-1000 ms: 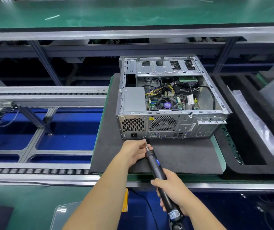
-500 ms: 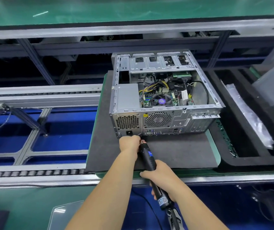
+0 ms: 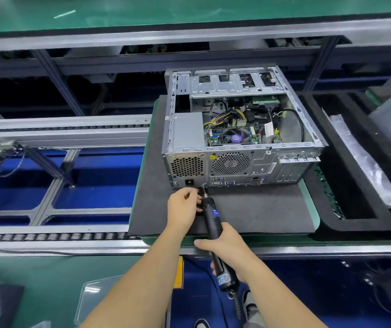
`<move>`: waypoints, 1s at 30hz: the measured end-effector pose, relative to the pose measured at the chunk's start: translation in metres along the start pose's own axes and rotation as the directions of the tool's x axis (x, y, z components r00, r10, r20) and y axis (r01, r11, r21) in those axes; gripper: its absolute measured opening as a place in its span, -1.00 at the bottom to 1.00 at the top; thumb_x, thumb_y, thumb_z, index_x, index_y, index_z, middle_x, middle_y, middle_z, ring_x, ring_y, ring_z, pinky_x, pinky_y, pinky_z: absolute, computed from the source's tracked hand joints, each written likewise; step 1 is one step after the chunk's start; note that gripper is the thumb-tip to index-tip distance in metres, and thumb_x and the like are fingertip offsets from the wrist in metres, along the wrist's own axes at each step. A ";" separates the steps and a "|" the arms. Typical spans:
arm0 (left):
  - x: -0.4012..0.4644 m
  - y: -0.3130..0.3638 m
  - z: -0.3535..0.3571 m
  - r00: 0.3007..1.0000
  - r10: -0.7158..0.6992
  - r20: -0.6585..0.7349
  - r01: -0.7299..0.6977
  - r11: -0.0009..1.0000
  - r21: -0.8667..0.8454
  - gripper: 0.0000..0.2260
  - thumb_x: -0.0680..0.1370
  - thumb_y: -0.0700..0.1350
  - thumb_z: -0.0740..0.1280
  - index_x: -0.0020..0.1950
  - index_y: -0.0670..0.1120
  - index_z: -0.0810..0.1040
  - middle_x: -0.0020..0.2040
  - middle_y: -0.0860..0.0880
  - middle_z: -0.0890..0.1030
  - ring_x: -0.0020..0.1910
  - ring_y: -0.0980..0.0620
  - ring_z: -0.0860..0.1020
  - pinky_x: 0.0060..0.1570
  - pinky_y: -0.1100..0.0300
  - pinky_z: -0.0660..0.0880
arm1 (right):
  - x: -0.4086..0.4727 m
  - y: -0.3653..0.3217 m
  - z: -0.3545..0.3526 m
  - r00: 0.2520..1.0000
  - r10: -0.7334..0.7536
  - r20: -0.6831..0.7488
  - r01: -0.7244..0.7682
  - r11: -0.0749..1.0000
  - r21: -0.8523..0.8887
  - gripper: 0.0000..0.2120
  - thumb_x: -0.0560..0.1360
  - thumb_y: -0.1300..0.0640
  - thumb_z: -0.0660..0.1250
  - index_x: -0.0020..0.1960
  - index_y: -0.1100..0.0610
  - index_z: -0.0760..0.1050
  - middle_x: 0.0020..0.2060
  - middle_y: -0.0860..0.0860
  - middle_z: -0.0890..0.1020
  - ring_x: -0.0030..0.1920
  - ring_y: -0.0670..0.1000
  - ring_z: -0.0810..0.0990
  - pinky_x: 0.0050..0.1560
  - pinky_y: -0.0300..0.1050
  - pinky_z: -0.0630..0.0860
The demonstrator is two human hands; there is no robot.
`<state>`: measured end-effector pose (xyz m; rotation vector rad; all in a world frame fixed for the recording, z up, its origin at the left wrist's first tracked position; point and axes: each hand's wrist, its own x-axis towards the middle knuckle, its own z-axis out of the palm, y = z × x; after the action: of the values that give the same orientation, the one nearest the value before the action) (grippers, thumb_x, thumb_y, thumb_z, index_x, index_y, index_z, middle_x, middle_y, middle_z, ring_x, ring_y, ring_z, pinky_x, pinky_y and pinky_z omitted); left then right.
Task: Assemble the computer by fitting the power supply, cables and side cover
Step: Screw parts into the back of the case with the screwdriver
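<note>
Right hand (image 3: 231, 253) grips electric screwdriver (image 3: 212, 217) at lower centre; left hand (image 3: 182, 205) pinches its tip, steadying it against power supply (image 3: 187, 165) at computer case (image 3: 241, 129) rear, centre frame.

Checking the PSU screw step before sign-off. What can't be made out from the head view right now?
- Screw at the bit tip: too small, and the left hand crowds the electric screwdriver tip at the computer case rear panel.
- Left fingertips: hidden behind the hand itself and the screwdriver.
- Labels on the screwdriver: blurred.
- Rear ports: too small.
- Screwdriver cable below the right hand: cut off by the bottom edge.
- Side cover: cannot be told apart among the things at the right edge.
</note>
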<state>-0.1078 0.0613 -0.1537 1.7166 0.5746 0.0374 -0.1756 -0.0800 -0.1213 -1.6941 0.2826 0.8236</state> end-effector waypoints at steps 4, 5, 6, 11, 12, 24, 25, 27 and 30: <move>-0.006 -0.005 -0.001 0.999 0.020 -0.026 -0.022 0.997 -0.072 -0.77 0.59 -0.28 0.25 -0.07 -0.05 0.66 -0.23 -0.04 0.66 -0.29 0.05 0.61 -0.36 0.27 0.52 | 0.004 0.002 0.006 0.999 -0.022 -0.048 0.020 0.999 -0.044 -0.59 0.44 0.11 0.54 0.13 0.02 0.37 -0.02 0.13 0.59 -0.38 0.01 0.60 -0.44 -0.18 0.53; -0.006 -0.005 0.000 0.999 0.016 -0.031 -0.019 0.997 -0.081 -0.77 0.58 -0.28 0.25 -0.07 -0.04 0.66 -0.22 -0.04 0.67 -0.28 0.04 0.61 -0.37 0.25 0.52 | 0.005 0.003 0.007 0.998 -0.026 -0.060 0.022 0.998 -0.050 -0.60 0.45 0.11 0.53 0.13 0.03 0.36 -0.02 0.13 0.58 -0.35 0.03 0.60 -0.43 -0.17 0.53; -0.007 -0.005 0.000 0.999 0.013 -0.035 -0.016 0.997 -0.075 -0.78 0.58 -0.27 0.26 -0.06 -0.04 0.67 -0.20 -0.03 0.68 -0.25 0.03 0.61 -0.35 0.20 0.52 | 0.006 0.003 0.008 0.997 -0.029 -0.069 0.025 0.998 -0.061 -0.61 0.45 0.10 0.53 0.12 0.03 0.36 -0.01 0.13 0.58 -0.30 0.05 0.61 -0.40 -0.15 0.54; -0.006 -0.008 -0.002 0.999 -0.010 -0.049 0.005 0.995 -0.103 -0.82 0.58 -0.23 0.29 0.05 -0.08 0.67 -0.15 -0.02 0.71 -0.24 0.06 0.62 -0.25 0.15 0.51 | 0.009 0.004 0.015 0.994 -0.035 -0.101 0.027 0.997 -0.078 -0.56 0.45 0.08 0.53 0.17 0.03 0.33 0.02 0.09 0.57 -0.13 0.08 0.63 -0.29 -0.12 0.55; -0.006 -0.008 -0.002 0.999 -0.013 -0.053 0.006 0.991 -0.132 -0.83 0.58 -0.23 0.29 0.04 -0.08 0.66 -0.17 0.00 0.70 -0.29 0.09 0.61 -0.35 0.20 0.49 | 0.009 0.004 0.016 0.993 -0.036 -0.110 0.027 0.996 -0.080 -0.55 0.45 0.08 0.52 0.18 0.03 0.32 0.02 0.10 0.56 -0.13 0.09 0.63 -0.28 -0.11 0.55; -0.004 -0.007 -0.002 0.999 -0.008 -0.050 0.000 0.989 -0.151 -0.84 0.59 -0.19 0.28 -0.11 -0.09 0.64 -0.25 -0.04 0.64 -0.37 0.05 0.50 -0.48 0.19 0.43 | -0.015 0.018 0.000 0.998 0.065 0.015 -0.067 0.955 0.290 -0.76 0.55 0.06 0.42 0.15 0.07 0.44 -0.31 0.16 0.56 -0.49 0.12 0.52 -0.44 -0.07 0.51; -0.006 -0.007 0.001 0.998 0.001 -0.055 -0.007 0.994 -0.110 -0.82 0.58 -0.18 0.28 -0.15 -0.13 0.63 -0.30 -0.05 0.60 -0.36 0.05 0.48 -0.45 0.16 0.43 | -0.019 0.025 -0.003 0.998 0.065 -0.007 -0.058 0.933 0.357 -0.77 0.56 0.06 0.41 0.15 0.08 0.45 -0.35 0.15 0.55 -0.49 0.12 0.51 -0.43 -0.06 0.51; -0.014 -0.005 0.011 0.997 0.050 -0.065 -0.047 0.997 0.060 -0.78 0.57 -0.14 0.26 -0.23 -0.19 0.56 -0.35 -0.12 0.53 -0.35 0.05 0.43 -0.36 0.14 0.38 | -0.025 0.033 -0.010 0.986 0.054 -0.158 0.028 0.878 0.478 -0.82 0.58 0.10 0.40 0.12 0.10 0.47 -0.38 0.15 0.53 -0.48 0.12 0.50 -0.43 -0.04 0.51; -0.033 0.009 0.034 0.988 0.145 -0.048 -0.135 0.978 0.157 -0.69 0.57 -0.11 0.23 -0.39 -0.06 0.36 -0.47 0.02 0.37 -0.44 0.15 0.28 -0.42 0.18 0.20 | -0.027 0.031 -0.038 0.872 0.057 -0.487 0.237 0.820 0.521 -0.88 0.59 0.14 0.37 0.07 0.10 0.44 -0.35 0.16 0.52 -0.45 0.14 0.52 -0.39 0.02 0.55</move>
<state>-0.1218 0.0162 -0.1443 1.9091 0.5101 0.1484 -0.1997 -0.1310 -0.1242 -1.2944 0.7128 0.1760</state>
